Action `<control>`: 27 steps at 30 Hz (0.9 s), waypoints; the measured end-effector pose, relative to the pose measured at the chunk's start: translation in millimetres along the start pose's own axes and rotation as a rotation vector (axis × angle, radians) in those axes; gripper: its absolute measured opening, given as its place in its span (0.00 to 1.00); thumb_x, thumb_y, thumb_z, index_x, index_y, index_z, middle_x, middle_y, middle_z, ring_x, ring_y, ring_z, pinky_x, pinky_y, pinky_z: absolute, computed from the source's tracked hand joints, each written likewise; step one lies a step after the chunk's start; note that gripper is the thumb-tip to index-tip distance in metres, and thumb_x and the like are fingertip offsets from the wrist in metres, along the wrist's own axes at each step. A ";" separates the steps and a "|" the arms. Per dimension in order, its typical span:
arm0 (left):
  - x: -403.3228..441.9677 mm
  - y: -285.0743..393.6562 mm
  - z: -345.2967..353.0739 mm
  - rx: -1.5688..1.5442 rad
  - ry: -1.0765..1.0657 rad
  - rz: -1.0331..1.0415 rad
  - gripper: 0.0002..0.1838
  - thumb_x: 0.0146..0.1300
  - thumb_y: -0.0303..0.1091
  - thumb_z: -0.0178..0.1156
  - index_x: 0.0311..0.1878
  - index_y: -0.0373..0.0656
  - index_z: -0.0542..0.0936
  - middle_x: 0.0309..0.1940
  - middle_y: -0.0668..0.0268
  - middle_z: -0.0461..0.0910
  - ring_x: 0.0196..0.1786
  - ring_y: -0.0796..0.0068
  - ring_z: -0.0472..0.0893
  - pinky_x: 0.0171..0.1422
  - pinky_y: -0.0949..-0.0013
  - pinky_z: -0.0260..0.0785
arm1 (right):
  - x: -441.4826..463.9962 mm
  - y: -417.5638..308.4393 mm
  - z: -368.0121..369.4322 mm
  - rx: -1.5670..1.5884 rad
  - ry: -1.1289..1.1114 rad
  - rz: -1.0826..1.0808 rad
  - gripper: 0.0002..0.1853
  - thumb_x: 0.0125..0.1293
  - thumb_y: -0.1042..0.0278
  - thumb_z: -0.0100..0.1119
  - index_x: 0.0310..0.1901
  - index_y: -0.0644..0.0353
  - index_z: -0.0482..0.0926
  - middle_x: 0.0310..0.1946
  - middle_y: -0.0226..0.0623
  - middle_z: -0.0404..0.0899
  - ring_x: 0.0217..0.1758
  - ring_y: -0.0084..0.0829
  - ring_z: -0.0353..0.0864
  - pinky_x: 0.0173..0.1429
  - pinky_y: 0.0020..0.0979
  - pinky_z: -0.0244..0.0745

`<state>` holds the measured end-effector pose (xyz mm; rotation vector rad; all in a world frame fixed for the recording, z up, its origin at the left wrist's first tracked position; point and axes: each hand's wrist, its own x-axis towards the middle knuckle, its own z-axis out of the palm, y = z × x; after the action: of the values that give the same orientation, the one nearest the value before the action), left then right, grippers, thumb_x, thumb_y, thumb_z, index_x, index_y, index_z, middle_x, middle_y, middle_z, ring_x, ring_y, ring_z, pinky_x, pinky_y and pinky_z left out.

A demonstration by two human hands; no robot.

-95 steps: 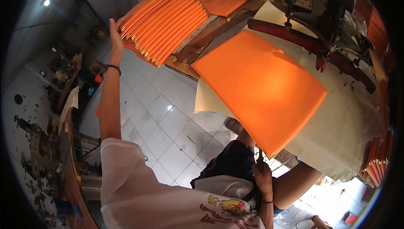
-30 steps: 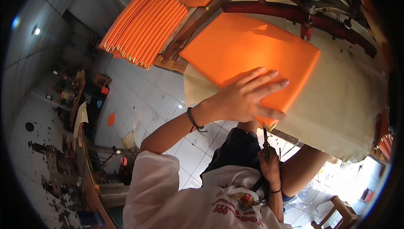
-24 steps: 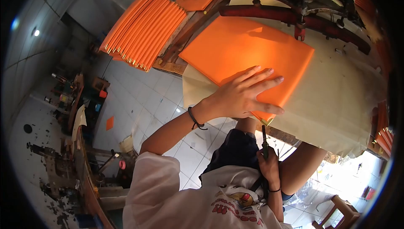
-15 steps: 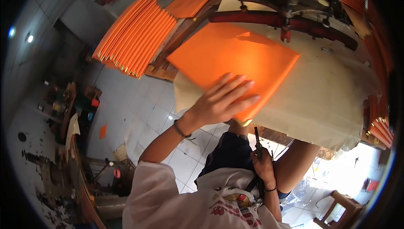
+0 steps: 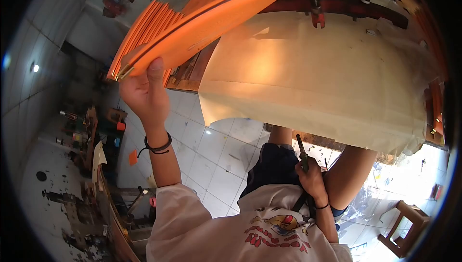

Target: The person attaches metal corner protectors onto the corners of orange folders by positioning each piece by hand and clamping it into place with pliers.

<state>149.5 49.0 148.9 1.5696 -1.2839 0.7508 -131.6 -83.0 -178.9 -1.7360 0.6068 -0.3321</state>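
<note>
My left hand [image 5: 147, 86] grips an orange folder [image 5: 207, 26] by its lower corner, where gold metal tips show. The folder is raised and tilted on edge, in front of a stack of similar orange folders [image 5: 144, 28] at the upper left. Low in the view, in front of my body, my right hand [image 5: 312, 175] is closed round a dark, slim tool [image 5: 302, 150] that points upward. That tool is apart from the folder, just below the front edge of the cream sheet [image 5: 308, 79].
A dark red metal bar [image 5: 385, 14] with clamps crosses the back of the worktable. More orange folders [image 5: 437, 112] stand at the right edge. A wooden stool [image 5: 404, 228] is at the lower right, and another workbench [image 5: 110, 204] at the left.
My left hand has gone from lying on the orange folder to gripping it, lifting it off the cream sheet and carrying it left beside the stack. My right hand still holds the tool.
</note>
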 end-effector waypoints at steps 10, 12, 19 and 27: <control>22.0 -9.7 -1.2 0.021 0.040 -0.027 0.20 0.73 0.43 0.66 0.54 0.34 0.79 0.46 0.66 0.82 0.51 0.78 0.79 0.61 0.72 0.68 | -0.5 6.9 -0.9 -0.044 -0.012 -0.012 0.13 0.68 0.68 0.63 0.47 0.69 0.78 0.37 0.53 0.82 0.41 0.49 0.84 0.47 0.43 0.77; 24.5 -13.8 -2.3 0.020 0.042 -0.040 0.21 0.74 0.42 0.65 0.56 0.32 0.78 0.49 0.63 0.82 0.53 0.76 0.79 0.63 0.71 0.68 | -0.3 7.7 -0.6 -0.053 -0.014 -0.014 0.13 0.68 0.68 0.63 0.47 0.69 0.78 0.37 0.53 0.82 0.41 0.49 0.84 0.47 0.43 0.77; 49.9 -27.9 -4.0 -0.029 0.048 -0.076 0.22 0.76 0.39 0.63 0.60 0.30 0.76 0.55 0.59 0.81 0.57 0.75 0.79 0.65 0.69 0.68 | -0.9 5.1 -1.0 -0.049 -0.021 -0.024 0.13 0.68 0.67 0.63 0.47 0.69 0.77 0.37 0.53 0.82 0.42 0.51 0.83 0.48 0.44 0.76; 90.1 -28.2 8.1 -0.061 -0.015 -0.054 0.21 0.75 0.42 0.64 0.57 0.31 0.78 0.50 0.64 0.82 0.53 0.79 0.78 0.63 0.72 0.67 | 1.2 5.0 2.3 -0.057 -0.014 -0.015 0.12 0.67 0.68 0.63 0.46 0.68 0.77 0.38 0.53 0.80 0.42 0.52 0.82 0.48 0.45 0.75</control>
<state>199.5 7.3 217.7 1.5572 -1.2590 0.6615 -130.5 -82.6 -184.4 -1.7967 0.5985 -0.3156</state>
